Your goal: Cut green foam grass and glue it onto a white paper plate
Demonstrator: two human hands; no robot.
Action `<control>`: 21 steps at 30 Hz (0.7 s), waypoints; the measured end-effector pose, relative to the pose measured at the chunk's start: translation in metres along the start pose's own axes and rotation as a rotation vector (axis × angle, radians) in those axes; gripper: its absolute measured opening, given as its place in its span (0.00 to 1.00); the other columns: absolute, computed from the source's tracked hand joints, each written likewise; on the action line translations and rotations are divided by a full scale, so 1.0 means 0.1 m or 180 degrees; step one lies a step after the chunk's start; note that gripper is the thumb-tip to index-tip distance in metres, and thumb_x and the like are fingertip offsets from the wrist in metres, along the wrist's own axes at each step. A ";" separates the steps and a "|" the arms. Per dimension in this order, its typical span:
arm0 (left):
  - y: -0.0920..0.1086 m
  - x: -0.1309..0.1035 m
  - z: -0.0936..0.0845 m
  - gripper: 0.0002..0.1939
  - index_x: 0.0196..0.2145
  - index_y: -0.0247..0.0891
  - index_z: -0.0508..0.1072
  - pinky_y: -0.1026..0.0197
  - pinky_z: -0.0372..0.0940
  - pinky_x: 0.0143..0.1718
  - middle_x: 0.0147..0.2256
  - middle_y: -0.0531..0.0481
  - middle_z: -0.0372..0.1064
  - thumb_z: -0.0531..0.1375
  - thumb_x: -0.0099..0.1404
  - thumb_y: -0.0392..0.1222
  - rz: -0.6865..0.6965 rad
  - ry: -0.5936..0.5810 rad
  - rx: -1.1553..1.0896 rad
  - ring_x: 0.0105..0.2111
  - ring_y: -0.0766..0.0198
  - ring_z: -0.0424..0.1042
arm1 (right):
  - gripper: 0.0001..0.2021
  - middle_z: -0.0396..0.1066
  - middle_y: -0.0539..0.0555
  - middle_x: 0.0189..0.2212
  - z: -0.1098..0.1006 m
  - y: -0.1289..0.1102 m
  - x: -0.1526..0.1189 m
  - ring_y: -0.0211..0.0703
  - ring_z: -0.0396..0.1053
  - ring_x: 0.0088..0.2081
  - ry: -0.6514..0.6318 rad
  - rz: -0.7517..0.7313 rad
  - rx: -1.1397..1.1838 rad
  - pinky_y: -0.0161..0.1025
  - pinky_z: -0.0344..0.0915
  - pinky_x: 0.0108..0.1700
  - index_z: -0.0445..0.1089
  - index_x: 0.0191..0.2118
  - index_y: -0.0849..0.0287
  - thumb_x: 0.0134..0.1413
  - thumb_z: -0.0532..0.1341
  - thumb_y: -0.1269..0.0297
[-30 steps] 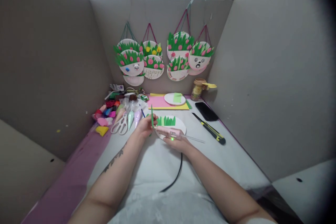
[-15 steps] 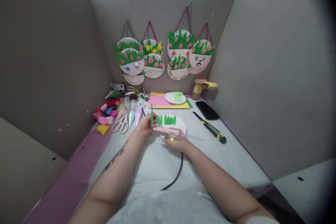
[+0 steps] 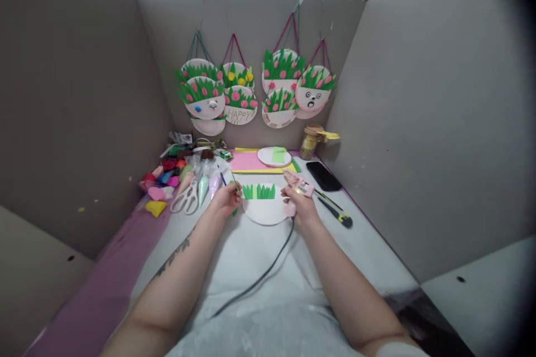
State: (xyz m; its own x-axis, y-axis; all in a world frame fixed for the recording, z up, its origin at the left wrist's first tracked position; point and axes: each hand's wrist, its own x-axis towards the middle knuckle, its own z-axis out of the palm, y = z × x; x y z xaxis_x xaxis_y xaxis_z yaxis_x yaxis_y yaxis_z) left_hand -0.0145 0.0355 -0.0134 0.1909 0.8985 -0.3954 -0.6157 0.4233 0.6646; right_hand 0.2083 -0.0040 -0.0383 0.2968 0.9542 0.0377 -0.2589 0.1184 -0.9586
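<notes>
A pink hot glue gun is in my right hand, its nozzle pointing up and left over the table and its black cord trailing toward me. My left hand pinches a thin green paper strip, seen nearly edge-on. Between the hands a white paper plate lies flat, with green paper grass along its upper part. More green paper shows just below my left hand, partly hidden.
White scissors and piping bags lie at the left, beside colourful clay packets. At the right are a utility knife and a black phone. Behind sit stacked coloured paper and a jar; decorated plates hang on the panel.
My right hand has carried the glue gun rightward, away from the green strip, and turned its nozzle upward. The plate is less covered. My left hand still holds the strip, now tilted.
</notes>
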 end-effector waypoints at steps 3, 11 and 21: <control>0.01 0.00 0.00 0.06 0.28 0.36 0.67 0.67 0.57 0.20 0.21 0.57 0.66 0.62 0.55 0.31 -0.0127 0.0176 0.0043 0.17 0.72 0.63 | 0.23 0.75 0.53 0.33 -0.13 0.04 0.21 0.46 0.71 0.35 0.0271 -0.0065 -0.0223 0.37 0.66 0.32 0.72 0.41 0.57 0.32 0.68 0.60; -0.02 -0.04 0.00 0.05 0.27 0.37 0.67 0.62 0.61 0.29 0.22 0.57 0.66 0.62 0.54 0.33 -0.0149 0.0267 0.0283 0.20 0.70 0.65 | 0.18 0.65 0.44 0.21 -0.18 0.22 0.35 0.40 0.67 0.25 0.0365 0.0506 0.0056 0.36 0.65 0.26 0.66 0.29 0.56 0.21 0.65 0.70; -0.10 -0.03 0.01 0.07 0.26 0.37 0.65 0.65 0.59 0.27 0.19 0.59 0.61 0.63 0.52 0.35 0.0119 0.0253 0.0825 0.18 0.72 0.61 | 0.16 0.67 0.47 0.21 -0.19 0.29 0.38 0.43 0.70 0.26 0.0187 0.0576 0.0116 0.38 0.69 0.27 0.64 0.25 0.57 0.21 0.66 0.72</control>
State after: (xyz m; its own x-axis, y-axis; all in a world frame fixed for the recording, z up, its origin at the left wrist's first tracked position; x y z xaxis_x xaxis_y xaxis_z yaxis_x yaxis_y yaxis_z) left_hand -0.0076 0.0288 -0.0182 0.1048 0.9064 -0.4092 -0.4030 0.4149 0.8157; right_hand 0.2297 0.0305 -0.0701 0.2951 0.9433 -0.1520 -0.3457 -0.0429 -0.9374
